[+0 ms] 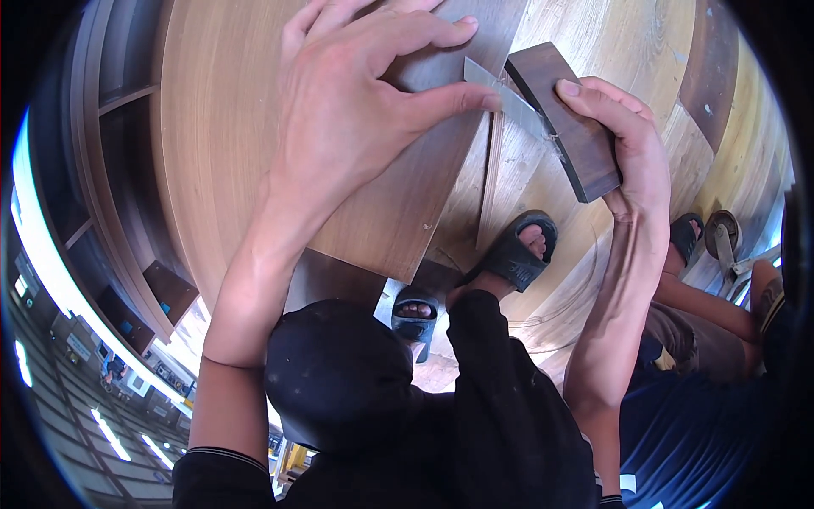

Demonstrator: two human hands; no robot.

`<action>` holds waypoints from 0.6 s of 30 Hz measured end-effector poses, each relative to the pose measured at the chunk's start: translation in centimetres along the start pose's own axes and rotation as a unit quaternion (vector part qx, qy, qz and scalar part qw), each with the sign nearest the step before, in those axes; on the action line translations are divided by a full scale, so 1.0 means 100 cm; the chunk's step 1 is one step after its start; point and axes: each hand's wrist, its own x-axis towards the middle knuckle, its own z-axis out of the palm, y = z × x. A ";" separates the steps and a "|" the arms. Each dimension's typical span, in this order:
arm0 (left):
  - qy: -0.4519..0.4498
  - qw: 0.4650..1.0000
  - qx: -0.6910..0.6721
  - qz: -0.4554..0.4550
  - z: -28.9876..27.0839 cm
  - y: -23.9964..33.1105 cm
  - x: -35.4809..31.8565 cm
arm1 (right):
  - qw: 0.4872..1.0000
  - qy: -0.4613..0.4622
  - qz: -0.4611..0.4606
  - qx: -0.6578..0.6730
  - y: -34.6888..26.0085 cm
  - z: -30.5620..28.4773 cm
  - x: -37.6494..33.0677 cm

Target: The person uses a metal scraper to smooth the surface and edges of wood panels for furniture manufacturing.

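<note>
Dark wood-grain block (577, 114): located in the upper right of the head view, raised above the floor and set at a slant. A narrow black edge runs along its left side. The right hand (627, 127) grips the block; the thumb presses on the broad face and the other fingers wrap behind the right edge.

Thin pale strip (524, 110): positioned between the hands, slanted end toward the left hand (360, 97), opposite end meeting the black edge of the block in this view. Small pale flecks show at that junction. The left thumb tip overlaps the strip. Thumb and index finger are spread wide; whether the left hand grips the strip cannot be determined.

Brown wood-grain panel (386, 216): lies beneath the left hand, with its corner above a black slide sandal (415, 312). A second black slide sandal (524, 252) rests below the block. Open shelving (127, 100) stands at far left; a caster (722, 236) is at far right.
</note>
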 end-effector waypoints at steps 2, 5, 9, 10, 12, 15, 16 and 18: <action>0.005 1.000 -0.001 -0.009 -0.001 0.001 -0.001 | 1.000 0.005 -0.006 0.002 0.000 0.000 0.002; 0.016 0.999 0.040 0.022 -0.004 -0.009 -0.003 | 1.000 -0.002 -0.009 -0.004 -0.005 0.001 0.005; -0.226 0.881 0.270 -0.318 -0.004 0.052 0.042 | 1.000 0.002 -0.023 -0.017 -0.006 -0.009 0.005; -0.135 0.951 0.195 -0.199 -0.008 0.027 0.019 | 0.999 0.000 -0.040 0.002 -0.006 0.004 0.008; -0.037 0.992 0.096 -0.068 -0.006 0.025 0.018 | 0.998 0.017 -0.058 0.012 -0.007 0.004 0.005; -0.319 0.834 0.424 -0.152 -0.011 0.066 0.029 | 0.988 0.072 -0.116 0.067 0.004 -0.006 0.000; -0.318 0.833 0.427 -0.150 -0.013 0.073 0.024 | 0.981 0.107 -0.139 0.088 0.007 -0.007 -0.001; -0.449 0.816 0.322 -0.171 -0.017 0.097 0.019 | 0.969 0.144 -0.165 0.112 0.006 -0.005 -0.006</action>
